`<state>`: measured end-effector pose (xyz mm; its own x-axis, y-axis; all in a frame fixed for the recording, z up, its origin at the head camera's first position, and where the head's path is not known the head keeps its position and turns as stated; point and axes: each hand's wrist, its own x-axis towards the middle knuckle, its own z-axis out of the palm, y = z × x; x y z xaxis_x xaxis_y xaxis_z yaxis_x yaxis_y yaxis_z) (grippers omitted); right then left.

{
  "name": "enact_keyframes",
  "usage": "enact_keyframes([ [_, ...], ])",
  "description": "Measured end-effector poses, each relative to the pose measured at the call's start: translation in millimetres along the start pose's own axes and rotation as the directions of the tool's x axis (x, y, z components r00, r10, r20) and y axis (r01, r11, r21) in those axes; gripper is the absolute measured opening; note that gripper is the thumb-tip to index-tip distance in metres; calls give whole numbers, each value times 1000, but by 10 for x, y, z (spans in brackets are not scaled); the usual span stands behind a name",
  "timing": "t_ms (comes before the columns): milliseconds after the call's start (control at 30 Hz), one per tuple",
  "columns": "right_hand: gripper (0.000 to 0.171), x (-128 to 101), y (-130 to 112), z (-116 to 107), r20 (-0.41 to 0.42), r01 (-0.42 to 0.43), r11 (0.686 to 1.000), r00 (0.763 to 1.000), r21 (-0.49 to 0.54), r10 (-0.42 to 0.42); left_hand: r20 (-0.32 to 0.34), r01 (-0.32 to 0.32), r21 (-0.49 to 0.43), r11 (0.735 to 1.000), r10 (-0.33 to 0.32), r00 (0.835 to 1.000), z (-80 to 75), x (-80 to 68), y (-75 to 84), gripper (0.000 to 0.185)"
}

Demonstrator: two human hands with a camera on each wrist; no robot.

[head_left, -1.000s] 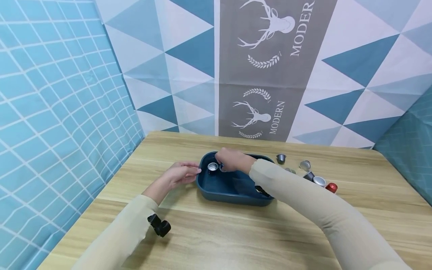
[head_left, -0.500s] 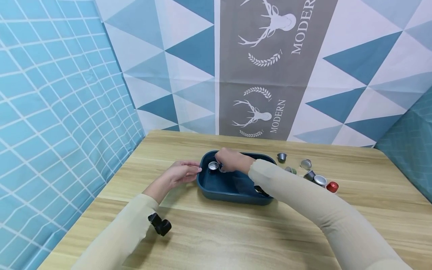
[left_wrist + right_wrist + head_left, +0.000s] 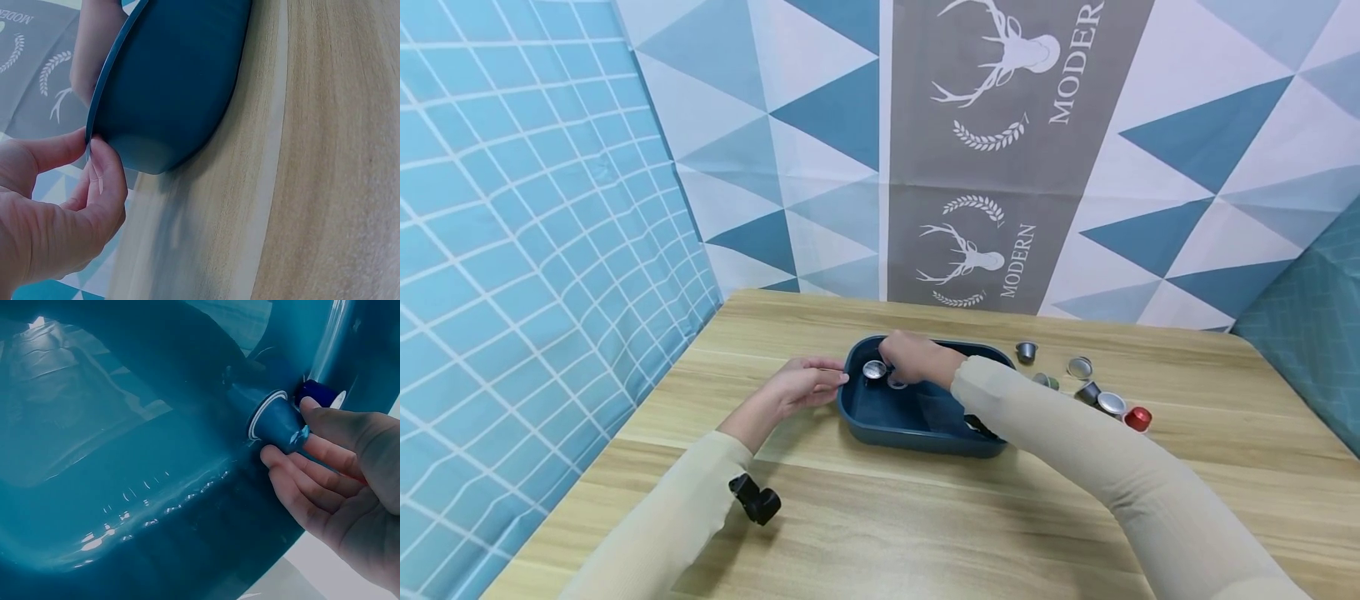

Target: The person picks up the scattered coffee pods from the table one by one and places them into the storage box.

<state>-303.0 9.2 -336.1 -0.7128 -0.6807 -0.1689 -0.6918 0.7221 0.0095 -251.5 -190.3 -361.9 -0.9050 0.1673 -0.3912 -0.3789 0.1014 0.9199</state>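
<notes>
Nearest the person, a small black clip-like object [image 3: 755,502] lies on the desk [image 3: 925,533] beside the left sleeve.

Farther out, the left hand [image 3: 795,388] pinches the near left rim of the dark blue plastic tray [image 3: 880,417] between thumb and fingers [image 3: 103,165]. The rim is stiff and thin and looks like the best place to hold the tray; the tray seems light and could slide on the smooth wood.

Inside the tray, the right hand [image 3: 913,358] has its fingertips [image 3: 312,419] curled round a blue coffee capsule [image 3: 275,422], set down by the far left corner beside a silver capsule [image 3: 872,369]. Such a capsule is likely light, thin-walled, easily dented and slick, so a gentle hold on its tapered sides below the flange suits it.

Beyond and right of the right hand, loose capsules [image 3: 1079,367] lie scattered on the desk, a red capsule [image 3: 1137,417] among them.
</notes>
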Motion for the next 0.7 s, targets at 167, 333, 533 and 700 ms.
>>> enact_keyframes([
  [167,29,-25,4,-30,-17,19,1000,1000,2,-19,-6,-3,5,1000,3,1000,14,-15,3,40],
  [333,16,-78,7,-99,3,14,1000,1000,5,-14,-11,-3,17,1000,3,1000,26,-15,-8,42],
  [533,18,-178,15,-186,10,6,1000,1000,15,-7,-16,-8,20,1000,9,1000,41,-20,-3,41],
  [700,20,-278,23,-240,1,12,1000,1000,9,-12,-14,-10,35,999,10,1000,44,-28,3,41],
])
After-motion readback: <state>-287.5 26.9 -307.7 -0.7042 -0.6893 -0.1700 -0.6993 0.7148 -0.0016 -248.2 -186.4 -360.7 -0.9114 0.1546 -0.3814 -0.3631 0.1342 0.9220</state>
